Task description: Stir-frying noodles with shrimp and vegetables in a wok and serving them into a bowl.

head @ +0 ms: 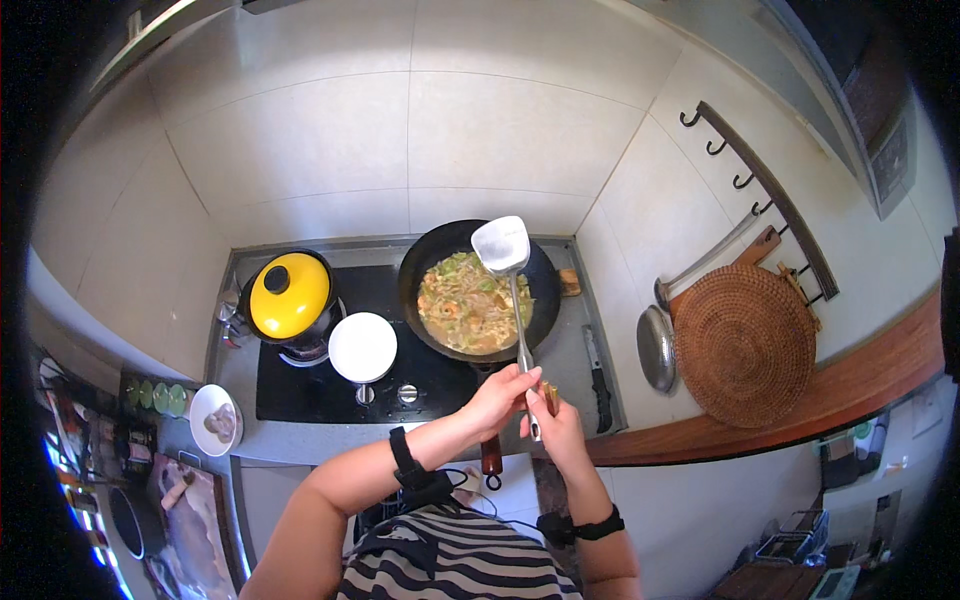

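My left hand (496, 399) grips the handle of a metal wok spatula (501, 246), its broad blade raised over the far right of the wok. Close beside it, my right hand (561, 431) is closed around the lower end of the same handle. A thin yellowish-brown item (551, 395) sticks up from the right fingers; most of it is hidden. Below the blade is a dark wok (546, 304) on the cooktop. It holds a stew (474, 306) of noodle-like strands, green pieces and shrimp in broth. The wok's reddish handle (491, 456) points towards me.
A yellow-lidded pot (291, 296) and a white bowl (363, 347) occupy the black cooktop (300, 397)'s left side. Another bowl (216, 401) stands on the left counter. A black-handled knife (600, 386) lies at right, below a woven trivet (745, 345) hanging from a hook rail (780, 199).
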### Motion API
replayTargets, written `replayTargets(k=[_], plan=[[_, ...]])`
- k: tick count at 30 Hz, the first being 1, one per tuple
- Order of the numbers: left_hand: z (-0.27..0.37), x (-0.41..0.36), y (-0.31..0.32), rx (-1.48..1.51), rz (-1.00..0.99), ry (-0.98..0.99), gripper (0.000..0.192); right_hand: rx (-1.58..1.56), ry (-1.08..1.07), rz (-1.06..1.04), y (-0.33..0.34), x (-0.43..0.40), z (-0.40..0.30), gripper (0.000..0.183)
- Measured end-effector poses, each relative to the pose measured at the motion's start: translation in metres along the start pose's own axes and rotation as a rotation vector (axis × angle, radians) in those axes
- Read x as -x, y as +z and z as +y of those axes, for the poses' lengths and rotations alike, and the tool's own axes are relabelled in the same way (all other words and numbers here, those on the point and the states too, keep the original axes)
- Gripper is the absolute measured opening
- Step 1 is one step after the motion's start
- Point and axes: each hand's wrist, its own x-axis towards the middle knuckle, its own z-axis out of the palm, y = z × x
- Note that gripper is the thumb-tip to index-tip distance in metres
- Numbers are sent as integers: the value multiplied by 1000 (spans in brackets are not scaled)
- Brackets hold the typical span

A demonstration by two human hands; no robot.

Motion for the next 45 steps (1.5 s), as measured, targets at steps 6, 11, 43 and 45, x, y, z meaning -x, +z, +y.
replayTargets(k=[6,11,43,45], plan=[[43,11,-40,-269,234,21,24,-1,-306,220,-42,0,-19,25],[69,33,-93,-524,445,208,21,52,-816,526,-60,-47,-40,34],[37,42,-143,-1299,794,272,38,302,-280,-39,40,-219,49,24],[34,44,-146,-1298,798,248,38,226,-438,158,28,-237,51,22]])
